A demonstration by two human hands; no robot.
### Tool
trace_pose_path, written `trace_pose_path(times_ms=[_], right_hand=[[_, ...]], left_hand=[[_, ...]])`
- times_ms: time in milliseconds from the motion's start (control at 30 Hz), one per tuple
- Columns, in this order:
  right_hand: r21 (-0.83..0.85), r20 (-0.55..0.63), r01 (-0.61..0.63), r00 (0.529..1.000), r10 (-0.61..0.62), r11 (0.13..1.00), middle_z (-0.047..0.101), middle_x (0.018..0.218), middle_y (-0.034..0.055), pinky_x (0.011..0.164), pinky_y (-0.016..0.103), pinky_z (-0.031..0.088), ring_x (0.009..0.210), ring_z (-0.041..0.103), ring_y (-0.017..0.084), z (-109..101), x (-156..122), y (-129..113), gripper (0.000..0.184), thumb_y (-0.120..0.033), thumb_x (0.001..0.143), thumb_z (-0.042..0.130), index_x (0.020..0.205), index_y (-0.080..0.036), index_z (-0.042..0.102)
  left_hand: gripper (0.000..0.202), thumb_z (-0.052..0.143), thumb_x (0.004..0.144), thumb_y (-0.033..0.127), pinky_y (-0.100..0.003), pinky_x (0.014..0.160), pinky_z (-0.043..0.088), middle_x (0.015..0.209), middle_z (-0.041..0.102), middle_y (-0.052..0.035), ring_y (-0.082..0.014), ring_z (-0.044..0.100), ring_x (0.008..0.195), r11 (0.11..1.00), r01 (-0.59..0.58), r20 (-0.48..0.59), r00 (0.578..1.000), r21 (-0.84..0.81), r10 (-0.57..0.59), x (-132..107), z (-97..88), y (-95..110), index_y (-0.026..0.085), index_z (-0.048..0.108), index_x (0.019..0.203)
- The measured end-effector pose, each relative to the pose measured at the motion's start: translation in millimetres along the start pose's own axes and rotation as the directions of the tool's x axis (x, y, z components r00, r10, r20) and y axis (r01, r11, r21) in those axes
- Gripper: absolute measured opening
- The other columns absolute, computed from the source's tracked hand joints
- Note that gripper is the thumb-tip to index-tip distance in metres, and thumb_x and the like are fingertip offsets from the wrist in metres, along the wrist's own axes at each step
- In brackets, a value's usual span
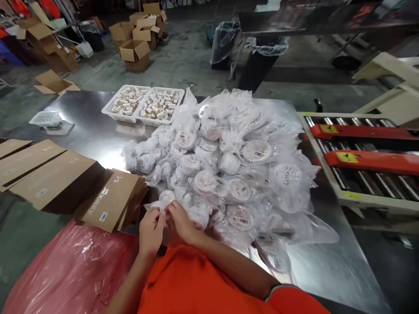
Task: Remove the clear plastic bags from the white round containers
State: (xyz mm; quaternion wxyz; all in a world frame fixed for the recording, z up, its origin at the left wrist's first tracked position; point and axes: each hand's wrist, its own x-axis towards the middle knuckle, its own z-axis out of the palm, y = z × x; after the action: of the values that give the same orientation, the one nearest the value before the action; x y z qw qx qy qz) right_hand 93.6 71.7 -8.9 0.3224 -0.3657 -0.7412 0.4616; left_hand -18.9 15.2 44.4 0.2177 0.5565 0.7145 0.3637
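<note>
My left hand [151,230] and my right hand [181,221] meet at the near edge of a steel table [88,126]. Both pinch one small clear plastic packet [163,203] between their fingertips. What the packet holds is hidden by my fingers. Just beyond my hands lies a large heap of clear-bagged round white items [229,174], spread over the middle of the table. A stack of flat brown cardboard boxes [113,200] lies immediately left of my left hand.
Two white baskets of small white and tan pieces [144,104] stand at the table's far side. More flat cardboard [32,168] lies left. A pink plastic bag [72,270] sits near left. A roller conveyor with orange bars [363,157] borders the right. Open cartons stand on the floor beyond.
</note>
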Motion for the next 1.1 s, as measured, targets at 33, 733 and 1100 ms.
trace_pose_path(times_ms=[33, 733, 1100], right_hand=[[0.08, 0.014, -0.037, 0.999, 0.036, 0.996, 0.048, 0.089, 0.0071, 0.074, 0.025, 0.035, 0.084, 0.045, 0.014, 5, 15, 7, 0.015, -0.005, 0.071, 0.046, 0.082, -0.007, 0.056], [0.096, 0.01, -0.311, 0.95, 0.311, 0.946, 0.052, 0.086, 0.0067, 0.07, 0.027, 0.039, 0.078, 0.048, 0.014, -33, -48, 54, 0.015, -0.02, 0.081, 0.043, 0.088, -0.011, 0.052], [-0.105, 0.1, -0.247, 0.961, 0.257, 0.963, 0.054, 0.095, 0.01, 0.082, 0.038, 0.043, 0.092, 0.053, 0.021, -62, -110, 98, 0.024, -0.032, 0.09, 0.034, 0.091, -0.017, 0.054]], left_hand=[[0.031, 0.041, 0.094, 0.032, -0.023, 0.076, 0.038, 0.089, 0.054, -0.0049, -0.0102, 0.05, 0.084, 0.998, -0.05, -0.059, 0.997, 0.027, 0.051, 5, 0.2, 0, 0.011, 0.053, 0.075], [0.055, 0.04, 0.082, 0.007, -0.06, 0.102, 0.02, 0.152, -0.004, -0.0075, -0.0487, 0.004, 0.132, 0.645, -0.278, 0.277, 0.955, 0.712, 0.105, 63, 123.5, -59, 0.018, 0.052, 0.135], [0.04, 0.029, 0.089, 0.026, -0.034, 0.102, 0.039, 0.137, 0.036, -0.0152, -0.021, 0.046, 0.121, 0.925, 0.206, 0.056, 0.97, 0.319, -0.236, -104, 75.8, -135, 0.012, 0.063, 0.105]])
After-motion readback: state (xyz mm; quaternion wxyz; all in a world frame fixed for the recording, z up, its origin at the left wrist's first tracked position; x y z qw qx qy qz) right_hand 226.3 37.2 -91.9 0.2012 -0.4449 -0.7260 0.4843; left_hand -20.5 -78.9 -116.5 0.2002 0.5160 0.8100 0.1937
